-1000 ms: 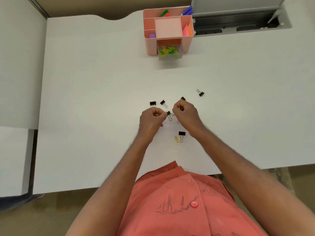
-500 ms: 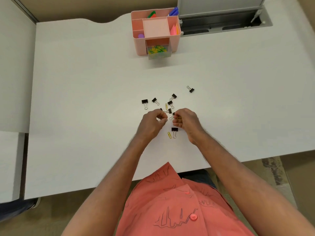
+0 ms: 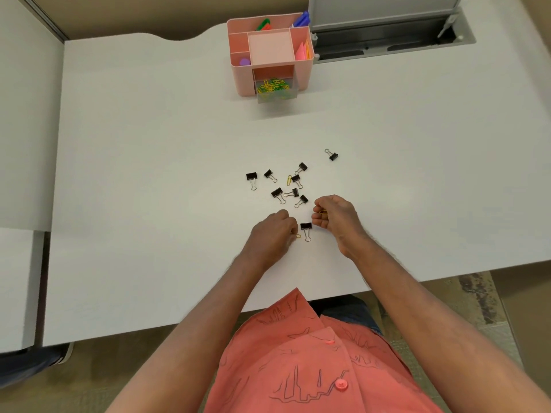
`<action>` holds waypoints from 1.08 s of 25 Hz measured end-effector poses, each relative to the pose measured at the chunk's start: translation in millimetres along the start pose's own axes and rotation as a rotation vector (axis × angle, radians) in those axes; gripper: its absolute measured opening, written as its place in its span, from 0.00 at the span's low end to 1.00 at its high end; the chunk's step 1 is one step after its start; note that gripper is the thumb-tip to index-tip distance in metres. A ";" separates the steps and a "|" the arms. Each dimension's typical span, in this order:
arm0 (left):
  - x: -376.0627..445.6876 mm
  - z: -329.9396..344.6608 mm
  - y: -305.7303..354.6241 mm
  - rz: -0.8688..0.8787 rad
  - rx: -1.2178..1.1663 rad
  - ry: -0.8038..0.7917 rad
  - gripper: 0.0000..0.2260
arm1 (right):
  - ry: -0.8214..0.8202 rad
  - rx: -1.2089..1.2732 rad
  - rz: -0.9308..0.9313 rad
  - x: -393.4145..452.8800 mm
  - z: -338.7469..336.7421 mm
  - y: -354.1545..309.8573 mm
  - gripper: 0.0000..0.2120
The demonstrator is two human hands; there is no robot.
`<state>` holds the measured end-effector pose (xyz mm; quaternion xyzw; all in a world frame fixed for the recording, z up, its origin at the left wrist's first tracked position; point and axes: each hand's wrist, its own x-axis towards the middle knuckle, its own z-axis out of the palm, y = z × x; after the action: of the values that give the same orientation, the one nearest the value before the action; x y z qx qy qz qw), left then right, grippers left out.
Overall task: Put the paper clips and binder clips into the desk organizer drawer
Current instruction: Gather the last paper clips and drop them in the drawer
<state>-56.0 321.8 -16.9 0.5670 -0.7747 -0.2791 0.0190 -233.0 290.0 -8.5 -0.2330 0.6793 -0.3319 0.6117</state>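
Several black binder clips lie scattered on the white desk, one apart at the right. A yellow paper clip lies among them. My right hand pinches a yellow paper clip. My left hand has its fingers curled down on another yellow paper clip, beside a black binder clip. The pink desk organizer stands at the back, its clear drawer pulled out with several coloured paper clips inside.
The organizer's top compartments hold pens, pink notes and a purple item. A grey cable tray sits behind right of it. Another white desk adjoins on the left. The near desk edge runs just above my red shirt.
Both hands drew back toward me from the clip pile. The right hand now holds a yellow paper clip, and the left has dropped onto the paper clip beside the nearest binder clip.
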 end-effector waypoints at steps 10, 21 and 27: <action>22.2 -14.5 10.1 -0.379 -0.638 0.139 0.05 | -0.003 0.067 -0.018 -6.6 6.2 3.2 0.07; 56.9 -44.9 3.3 -0.350 -0.633 0.186 0.04 | -0.117 0.446 0.184 1.7 23.9 -23.2 0.10; 100.1 -53.4 -12.9 -0.296 -0.010 0.223 0.10 | -0.065 0.396 0.150 14.8 19.3 -32.6 0.09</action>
<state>-62.0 208.2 -6.5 0.7022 -0.6744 -0.2183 0.0663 -219.0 254.2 4.9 -0.0675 0.5961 -0.4049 0.6900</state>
